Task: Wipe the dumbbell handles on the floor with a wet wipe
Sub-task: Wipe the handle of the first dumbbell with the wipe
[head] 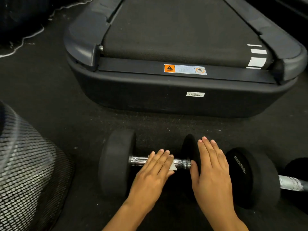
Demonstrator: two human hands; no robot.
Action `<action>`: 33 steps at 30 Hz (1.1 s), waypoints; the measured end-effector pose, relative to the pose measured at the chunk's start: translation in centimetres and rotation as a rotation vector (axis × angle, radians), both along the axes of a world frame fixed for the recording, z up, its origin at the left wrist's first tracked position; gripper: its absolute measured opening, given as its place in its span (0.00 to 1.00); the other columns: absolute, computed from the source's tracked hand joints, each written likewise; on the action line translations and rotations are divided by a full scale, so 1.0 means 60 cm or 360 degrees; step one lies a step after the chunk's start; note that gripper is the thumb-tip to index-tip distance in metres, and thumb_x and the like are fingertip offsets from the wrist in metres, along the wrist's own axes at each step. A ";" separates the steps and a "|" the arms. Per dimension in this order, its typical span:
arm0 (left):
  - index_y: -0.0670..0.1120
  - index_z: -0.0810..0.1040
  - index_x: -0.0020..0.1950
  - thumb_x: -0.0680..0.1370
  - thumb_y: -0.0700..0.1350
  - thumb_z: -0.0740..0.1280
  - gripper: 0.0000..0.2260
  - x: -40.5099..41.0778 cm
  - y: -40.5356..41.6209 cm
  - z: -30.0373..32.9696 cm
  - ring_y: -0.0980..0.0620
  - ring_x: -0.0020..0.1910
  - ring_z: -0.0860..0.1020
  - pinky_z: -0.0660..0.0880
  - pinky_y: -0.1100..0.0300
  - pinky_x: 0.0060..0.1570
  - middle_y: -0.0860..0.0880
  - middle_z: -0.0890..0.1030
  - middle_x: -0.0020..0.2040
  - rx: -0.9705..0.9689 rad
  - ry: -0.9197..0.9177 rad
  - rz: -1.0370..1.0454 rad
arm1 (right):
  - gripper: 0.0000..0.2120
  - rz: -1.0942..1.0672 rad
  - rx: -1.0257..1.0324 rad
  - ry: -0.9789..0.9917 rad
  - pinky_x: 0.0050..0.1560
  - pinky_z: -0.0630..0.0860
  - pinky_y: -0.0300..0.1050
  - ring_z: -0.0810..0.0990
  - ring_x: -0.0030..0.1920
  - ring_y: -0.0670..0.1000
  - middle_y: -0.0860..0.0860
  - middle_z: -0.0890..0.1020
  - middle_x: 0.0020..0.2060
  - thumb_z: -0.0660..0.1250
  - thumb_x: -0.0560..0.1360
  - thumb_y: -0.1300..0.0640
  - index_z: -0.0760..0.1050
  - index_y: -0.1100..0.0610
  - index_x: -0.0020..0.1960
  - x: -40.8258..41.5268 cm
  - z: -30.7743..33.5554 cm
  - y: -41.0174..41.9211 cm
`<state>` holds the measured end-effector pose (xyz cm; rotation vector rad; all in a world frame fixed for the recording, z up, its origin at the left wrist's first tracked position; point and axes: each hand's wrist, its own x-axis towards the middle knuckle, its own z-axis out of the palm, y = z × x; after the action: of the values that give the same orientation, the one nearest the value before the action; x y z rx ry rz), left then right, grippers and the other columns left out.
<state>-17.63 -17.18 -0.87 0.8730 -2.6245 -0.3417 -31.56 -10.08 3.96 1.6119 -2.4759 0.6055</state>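
A black dumbbell (116, 160) lies on the dark floor, its chrome handle (138, 160) running left to right. My left hand (153, 170) lies flat over the middle of the handle and presses a white wet wipe (172, 166) onto it; only a corner of the wipe shows. My right hand (211, 165) rests with straight fingers on the dumbbell's right head, covering most of it. A second dumbbell (250, 177) lies to the right, with a grey handle (293, 183) reaching the frame edge.
The rear end of a treadmill (183, 90) stands just beyond the dumbbells, with a warning label (185, 69) on its bar. A mesh-covered round object (30, 177) fills the lower left. A white cable (25, 39) runs across the floor at the far left.
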 end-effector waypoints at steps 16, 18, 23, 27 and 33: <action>0.50 0.69 0.68 0.75 0.35 0.65 0.23 -0.020 -0.024 0.038 0.54 0.61 0.73 0.68 0.57 0.65 0.51 0.78 0.59 0.0494 0.0185 0.0173 | 0.27 0.0001 0.0012 -0.0018 0.66 0.62 0.55 0.67 0.68 0.57 0.58 0.73 0.65 0.70 0.69 0.61 0.69 0.64 0.66 -0.002 0.006 -0.007; 0.47 0.77 0.58 0.73 0.36 0.69 0.15 -0.016 -0.013 0.030 0.53 0.58 0.77 0.73 0.52 0.61 0.49 0.81 0.55 0.0478 0.0296 0.0182 | 0.27 0.0002 0.0001 -0.0008 0.66 0.62 0.55 0.67 0.68 0.57 0.58 0.73 0.65 0.71 0.69 0.62 0.69 0.64 0.66 -0.001 0.005 -0.006; 0.50 0.80 0.48 0.76 0.45 0.62 0.08 -0.031 -0.026 0.049 0.56 0.46 0.79 0.71 0.65 0.49 0.54 0.82 0.46 0.0425 0.0199 0.0233 | 0.23 0.0012 -0.0044 -0.0008 0.68 0.59 0.52 0.65 0.69 0.56 0.58 0.72 0.66 0.68 0.73 0.60 0.68 0.64 0.67 0.000 0.000 0.001; 0.49 0.82 0.51 0.69 0.38 0.73 0.12 -0.022 -0.020 0.033 0.56 0.49 0.81 0.72 0.60 0.57 0.53 0.83 0.48 0.0419 0.0176 0.0306 | 0.23 0.0029 -0.0060 -0.0017 0.69 0.57 0.49 0.64 0.69 0.55 0.58 0.72 0.66 0.67 0.74 0.60 0.68 0.64 0.66 -0.001 -0.001 0.000; 0.51 0.81 0.50 0.74 0.41 0.68 0.08 -0.027 -0.029 0.055 0.54 0.45 0.79 0.73 0.62 0.44 0.53 0.82 0.44 0.0431 0.0007 0.0284 | 0.27 0.0004 0.0001 -0.0016 0.67 0.61 0.54 0.64 0.69 0.54 0.57 0.72 0.66 0.70 0.70 0.60 0.68 0.63 0.67 0.000 0.000 0.002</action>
<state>-19.25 -18.89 2.41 1.1815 -2.5083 -0.6598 -31.58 -9.94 3.96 1.6166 -2.4814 0.6148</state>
